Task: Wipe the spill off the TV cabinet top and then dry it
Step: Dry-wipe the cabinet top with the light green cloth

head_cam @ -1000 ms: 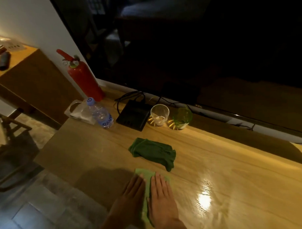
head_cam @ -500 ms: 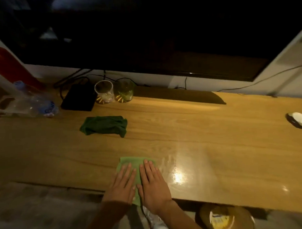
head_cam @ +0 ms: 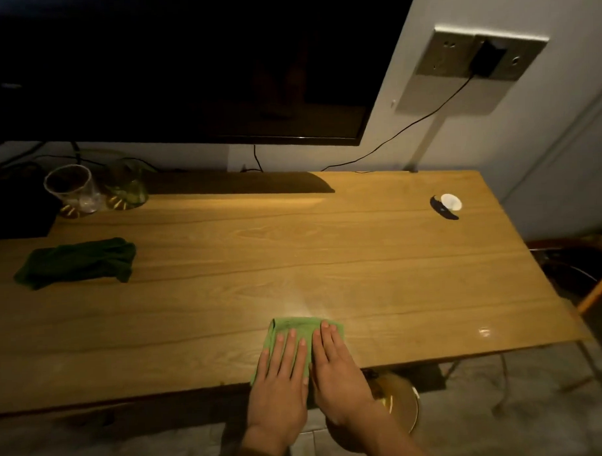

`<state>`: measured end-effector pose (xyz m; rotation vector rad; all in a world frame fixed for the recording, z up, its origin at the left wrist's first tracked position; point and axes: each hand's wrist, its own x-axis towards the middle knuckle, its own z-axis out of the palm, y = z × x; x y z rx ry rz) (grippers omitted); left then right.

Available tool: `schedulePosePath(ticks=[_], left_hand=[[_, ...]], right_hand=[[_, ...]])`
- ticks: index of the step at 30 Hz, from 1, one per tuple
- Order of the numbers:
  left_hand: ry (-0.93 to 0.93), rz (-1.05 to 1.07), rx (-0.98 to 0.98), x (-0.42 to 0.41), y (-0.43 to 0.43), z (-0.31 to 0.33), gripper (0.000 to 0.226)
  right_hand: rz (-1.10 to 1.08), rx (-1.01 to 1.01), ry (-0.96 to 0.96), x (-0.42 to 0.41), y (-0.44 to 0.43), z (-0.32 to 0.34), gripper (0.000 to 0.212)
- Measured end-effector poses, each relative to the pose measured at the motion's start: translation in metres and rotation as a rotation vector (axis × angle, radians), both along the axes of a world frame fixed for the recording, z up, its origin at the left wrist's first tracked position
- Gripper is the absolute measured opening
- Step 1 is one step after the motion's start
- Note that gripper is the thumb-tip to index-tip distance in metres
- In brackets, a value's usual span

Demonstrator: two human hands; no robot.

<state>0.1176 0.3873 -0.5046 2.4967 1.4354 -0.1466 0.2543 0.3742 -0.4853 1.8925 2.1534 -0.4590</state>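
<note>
A light green cloth [head_cam: 298, 327] lies flat near the front edge of the wooden TV cabinet top [head_cam: 327, 247]. My left hand [head_cam: 281, 382] and my right hand [head_cam: 339, 373] press side by side on it, palms down, fingers straight. Most of the cloth is hidden under them. A faint wet sheen shows on the wood just beyond and right of the cloth, with a small glint [head_cam: 484, 331] near the front right corner. A crumpled dark green cloth [head_cam: 77, 261] rests at the left, apart from both hands.
A clear glass [head_cam: 72, 189] and a green glass [head_cam: 127, 191] stand at the back left beside a black box [head_cam: 16, 220]. A small white and black object [head_cam: 447, 205] lies at the back right. The TV [head_cam: 185, 68] hangs above. A stool [head_cam: 588, 279] stands right of the cabinet.
Both hands have slid the light green cloth to the right along the front edge. The view has turned right, so the bottle and extinguisher are out of sight.
</note>
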Motion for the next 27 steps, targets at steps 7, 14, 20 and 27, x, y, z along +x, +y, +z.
schedulePosePath(ticks=[7, 14, 20, 27], left_hand=[[-0.023, 0.070, -0.121, 0.041, -0.021, 0.007, 0.053], [-0.024, 0.126, -0.081, 0.063, 0.014, -0.003, 0.055], [-0.038, 0.153, -0.036, 0.088, 0.103, -0.026, 0.059], [-0.014, 0.182, -0.006, 0.114, 0.251, -0.040, 0.057]], right_hand=[[-0.151, 0.008, 0.167, 0.042, -0.027, -0.009, 0.063], [-0.193, 0.051, 0.217, 0.059, 0.002, -0.023, 0.063], [-0.166, 0.090, 0.199, 0.088, 0.094, -0.034, 0.062], [-0.167, 0.087, 0.159, 0.109, 0.240, -0.041, 0.062]])
